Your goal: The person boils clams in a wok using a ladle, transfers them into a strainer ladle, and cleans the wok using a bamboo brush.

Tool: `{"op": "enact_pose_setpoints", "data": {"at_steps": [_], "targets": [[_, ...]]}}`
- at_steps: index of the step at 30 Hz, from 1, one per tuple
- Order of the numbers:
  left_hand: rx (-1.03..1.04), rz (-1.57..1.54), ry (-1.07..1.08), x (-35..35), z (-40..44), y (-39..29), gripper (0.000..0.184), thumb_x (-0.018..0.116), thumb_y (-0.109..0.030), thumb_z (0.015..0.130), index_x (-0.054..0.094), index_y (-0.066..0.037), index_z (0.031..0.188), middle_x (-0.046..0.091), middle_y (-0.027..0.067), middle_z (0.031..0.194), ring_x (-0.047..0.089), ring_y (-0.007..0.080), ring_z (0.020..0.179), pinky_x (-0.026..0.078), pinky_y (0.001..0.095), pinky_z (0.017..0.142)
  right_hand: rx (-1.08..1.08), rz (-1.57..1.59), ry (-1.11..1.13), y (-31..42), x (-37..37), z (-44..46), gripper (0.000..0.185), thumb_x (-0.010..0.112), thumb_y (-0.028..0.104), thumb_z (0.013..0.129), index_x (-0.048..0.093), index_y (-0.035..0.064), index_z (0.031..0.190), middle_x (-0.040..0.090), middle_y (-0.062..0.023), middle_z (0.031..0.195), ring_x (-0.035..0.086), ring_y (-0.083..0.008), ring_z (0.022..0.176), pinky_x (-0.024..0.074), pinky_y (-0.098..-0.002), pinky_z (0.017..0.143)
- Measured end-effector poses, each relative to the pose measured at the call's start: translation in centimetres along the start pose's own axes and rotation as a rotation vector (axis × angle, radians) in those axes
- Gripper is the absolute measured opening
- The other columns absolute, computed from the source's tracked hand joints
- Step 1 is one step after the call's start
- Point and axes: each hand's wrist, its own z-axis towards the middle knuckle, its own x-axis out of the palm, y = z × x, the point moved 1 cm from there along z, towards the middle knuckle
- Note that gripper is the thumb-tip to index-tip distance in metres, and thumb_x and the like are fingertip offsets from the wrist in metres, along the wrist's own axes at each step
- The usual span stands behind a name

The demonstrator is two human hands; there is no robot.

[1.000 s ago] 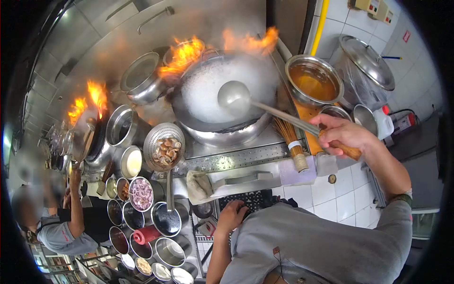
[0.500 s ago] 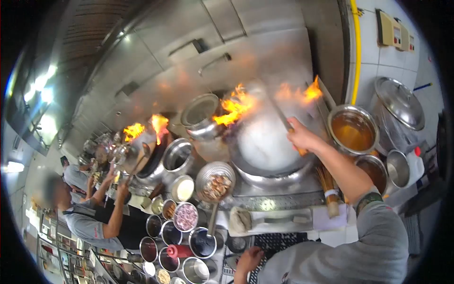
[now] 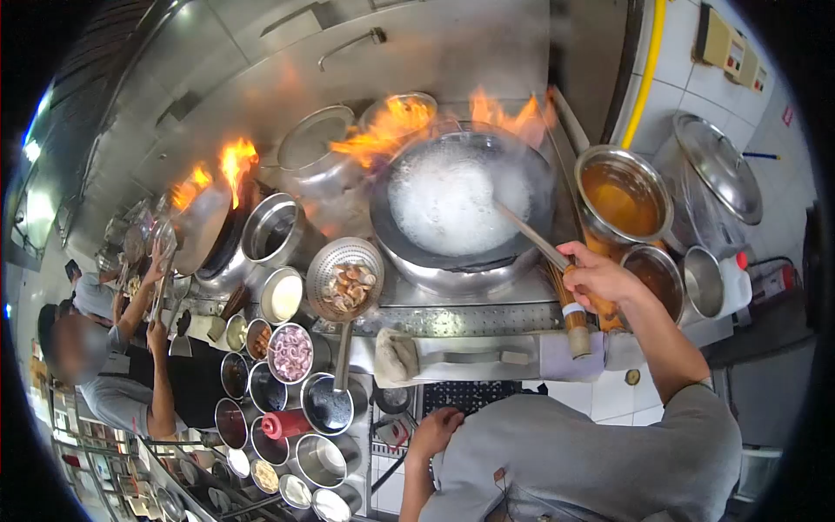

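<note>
In the head view, the right hand [image 3: 600, 280] wraps around the handle of a ladle [image 3: 539, 238] reaching into white foam [image 3: 435, 207] in the wok [image 3: 398, 230]; gripping well back and stirring slowly should limit splashing. The left hand [image 3: 437, 431] curls, contents unclear. The foam looks bubbly, steaming.

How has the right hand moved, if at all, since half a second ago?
Yes: judged against the wok, the right hand has moved right and back toward the person, away from its right rim.

ladle [image 3: 532, 233]: head obscured in wok [image 3: 393, 235] | co-worker [image 3: 122, 400]: face blurred | grey shirt [image 3: 591, 444]: cut off below
</note>
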Motion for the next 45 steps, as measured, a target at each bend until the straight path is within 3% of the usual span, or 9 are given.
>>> {"op": "enact_pose_setpoints", "data": {"at_steps": [4,8,11,17,28,34,40,43,45], "targets": [[0.01,0.026,0.227,-1.6,1.4,-4.2,0.042,0.06,-0.04,0.098,0.07,-0.002,0.114,0.07,0.0196,0.112,0.068,0.0329,0.103,0.052,0.0384,0.088,0.044,0.451,0.158,-1.7,-1.8,-1.5,0.06,0.06,0.007,0.089,0.036,0.0095,0.143,0.056,-0.0049,0.08,0.05,-0.0084,0.051,0.0372,-0.0246,0.039],[0.03,0.03,0.292,-2.2,1.6,-6.4,0.044,0.059,-0.042,0.099,0.069,-0.002,0.115,0.069,0.0194,0.113,0.067,0.0335,0.104,0.052,0.0383,0.088,0.02,0.331,0.192,-1.5,-1.0,-4.0,0.06,0.061,0.008,0.09,0.036,0.0081,0.145,0.056,-0.0038,0.079,0.05,-0.0084,0.049,0.0371,-0.0231,0.041],[0.165,0.016,0.277,-2.0,1.9,-5.7,0.042,0.061,-0.039,0.099,0.069,-0.001,0.114,0.069,0.0187,0.114,0.068,0.0328,0.103,0.053,0.0376,0.086,-0.022,0.244,0.24,-2.6,-1.7,-4.4,0.061,0.062,0.008,0.09,0.036,0.0075,0.146,0.056,-0.0029,0.077,0.05,-0.0087,0.047,0.0382,-0.0226,0.042],[0.238,-0.025,0.234,-2.2,1.8,-6.5,0.033,0.066,-0.029,0.097,0.069,0.0,0.112,0.07,0.0175,0.109,0.069,0.0301,0.1,0.055,0.0361,0.084,-0.047,0.138,0.225,-3.5,-1.9,-5.3,0.062,0.061,0.006,0.09,0.036,0.0105,0.147,0.056,-0.0019,0.075,0.051,-0.0082,0.048,0.039,-0.0229,0.043],[0.168,-0.03,0.215,-2.1,1.7,-7.0,0.035,0.068,-0.03,0.095,0.067,-0.004,0.119,0.07,0.0157,0.109,0.07,0.0282,0.095,0.055,0.0369,0.084,-0.059,-0.213,0.173,-3.8,-2.4,-5.8,0.066,0.056,-0.001,0.09,0.032,0.0124,0.149,0.054,-0.0016,0.07,0.052,-0.0077,0.05,0.0421,-0.0246,0.045],[0.17,-0.011,0.21,-2.0,2.1,-7.8,0.039,0.069,-0.034,0.094,0.067,-0.007,0.122,0.07,0.0156,0.111,0.07,0.0299,0.096,0.054,0.0375,0.085,-0.086,-0.249,0.153,-4.4,-2.4,-5.1,0.066,0.056,0.0,0.09,0.031,0.0128,0.15,0.054,-0.0021,0.07,0.052,-0.0086,0.048,0.0429,-0.026,0.044],[0.184,-0.008,0.207,-1.6,2.5,-8.0,0.042,0.069,-0.034,0.093,0.066,-0.003,0.122,0.068,0.0193,0.115,0.069,0.0324,0.099,0.054,0.0377,0.087,0.005,0.124,0.259,-2.0,-1.5,-4.4,0.059,0.058,0.004,0.091,0.035,0.01,0.145,0.053,-0.0019,0.071,0.051,-0.0091,0.047,0.0416,-0.0255,0.04],[0.185,0.002,0.197,-1.7,2.2,-8.1,0.044,0.069,-0.034,0.093,0.066,-0.001,0.122,0.067,0.02,0.115,0.068,0.0326,0.099,0.054,0.0376,0.087,0.0,0.059,0.266,-0.7,-1.1,-3.6,0.056,0.058,0.005,0.092,0.036,0.0091,0.143,0.053,-0.003,0.073,0.05,-0.0087,0.046,0.0396,-0.0247,0.037],[0.178,-0.003,0.187,-1.7,2.0,-8.0,0.044,0.069,-0.034,0.093,0.066,-0.002,0.122,0.068,0.0199,0.114,0.068,0.0322,0.098,0.054,0.0376,0.087,0.036,0.254,0.238,-0.3,-0.4,-2.9,0.055,0.059,0.007,0.092,0.037,0.0089,0.143,0.054,-0.0047,0.076,0.049,-0.009,0.045,0.038,-0.0243,0.036]]}}
